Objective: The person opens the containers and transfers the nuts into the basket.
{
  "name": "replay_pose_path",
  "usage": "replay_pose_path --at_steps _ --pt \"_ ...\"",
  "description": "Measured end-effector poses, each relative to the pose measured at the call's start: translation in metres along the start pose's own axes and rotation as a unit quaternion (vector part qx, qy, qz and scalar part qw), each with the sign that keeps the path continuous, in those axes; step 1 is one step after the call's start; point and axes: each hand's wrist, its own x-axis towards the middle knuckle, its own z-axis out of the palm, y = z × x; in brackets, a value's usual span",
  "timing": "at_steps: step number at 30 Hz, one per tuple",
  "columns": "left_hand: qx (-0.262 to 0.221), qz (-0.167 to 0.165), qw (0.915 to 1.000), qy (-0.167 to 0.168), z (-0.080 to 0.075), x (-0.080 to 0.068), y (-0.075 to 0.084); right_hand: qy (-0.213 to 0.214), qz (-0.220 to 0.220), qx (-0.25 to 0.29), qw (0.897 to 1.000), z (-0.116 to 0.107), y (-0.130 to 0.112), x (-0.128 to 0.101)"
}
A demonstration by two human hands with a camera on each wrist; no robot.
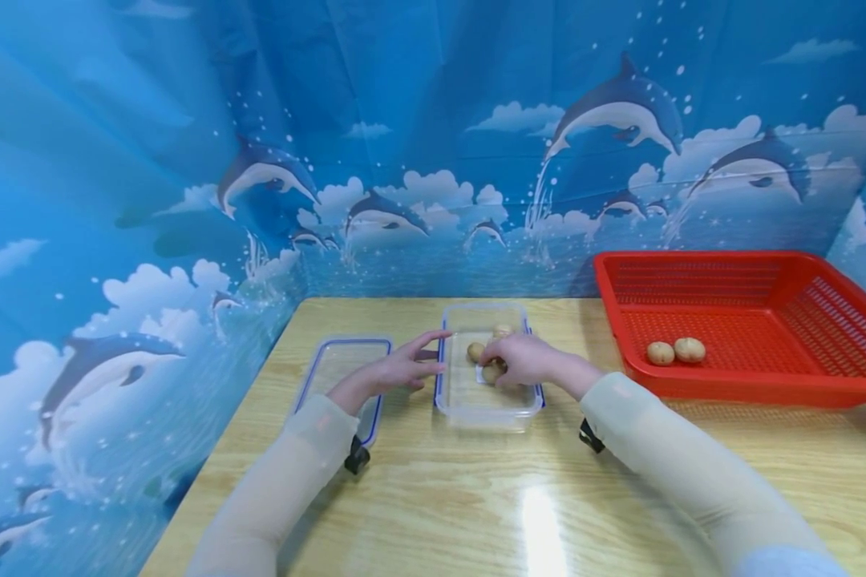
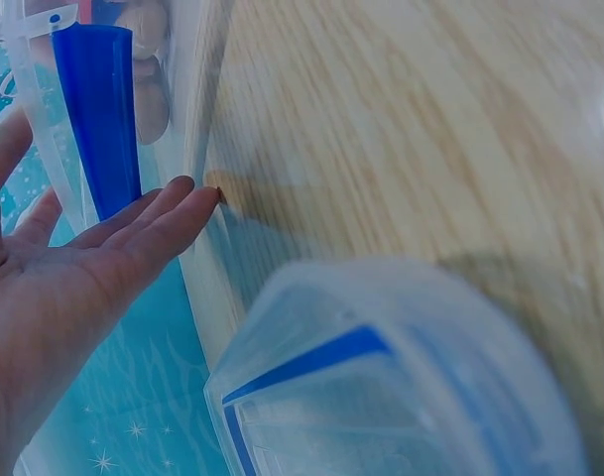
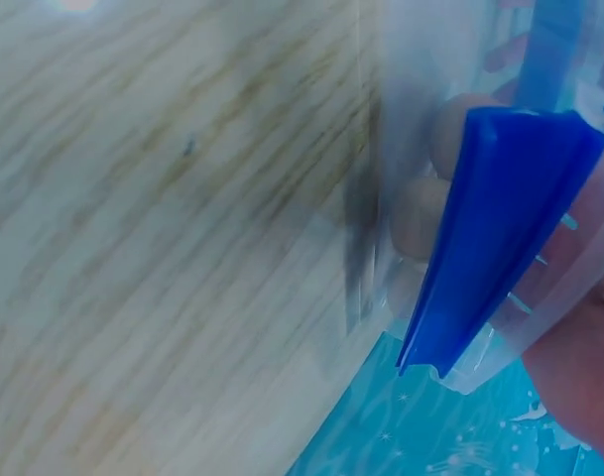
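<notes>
A clear plastic container (image 1: pixel 487 413) with blue side clips stands mid-table. Two potatoes (image 1: pixel 475 351) lie loose inside it. My right hand (image 1: pixel 494 366) reaches down into it, fingers curled over a third potato (image 1: pixel 492 373). My left hand (image 1: pixel 424 358) lies flat with straight fingers against the container's left wall. In the left wrist view the left hand's fingertips (image 2: pixel 187 198) touch that clear wall beside a blue clip (image 2: pixel 98 119). The right wrist view shows the other blue clip (image 3: pixel 500 228), potatoes (image 3: pixel 421 218) blurred behind the wall, and part of the right hand (image 3: pixel 579 362).
The container's clear lid (image 1: pixel 339 373) with a blue rim lies flat to its left, under my left wrist, and fills the bottom of the left wrist view as lid (image 2: pixel 381 387). A red mesh basket (image 1: pixel 750 389) at the right holds two potatoes (image 1: pixel 674 351). Blue dolphin backdrop surrounds the wooden table (image 1: pixel 476 497).
</notes>
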Motion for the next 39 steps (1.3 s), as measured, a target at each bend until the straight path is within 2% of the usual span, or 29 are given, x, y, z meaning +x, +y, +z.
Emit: replay_pose_path --at_steps 6,16,20,26,31,39 --pt "-0.006 0.006 1.0 -0.003 0.0 0.0 0.0 -0.011 0.0 -0.031 0.999 -0.001 -0.005 0.0" --pt "-0.003 0.001 1.0 0.001 0.0 0.0 0.0 -0.022 0.014 -0.024 0.999 -0.001 -0.005 0.001" --pt "-0.002 0.002 1.0 0.001 0.0 0.0 0.001 -0.011 0.005 -0.008 1.0 -0.002 -0.004 0.001" --pt "0.001 0.004 1.0 -0.002 0.0 -0.001 -0.001 0.0 -0.013 0.05 0.999 -0.005 -0.002 -0.003" --pt "-0.003 0.003 1.0 -0.001 0.0 -0.001 -0.001 0.015 -0.004 0.08 0.997 -0.018 -0.004 -0.011" --pt "-0.005 0.002 1.0 -0.004 0.0 -0.001 -0.001 0.041 0.004 0.091 0.995 -0.052 -0.011 -0.033"
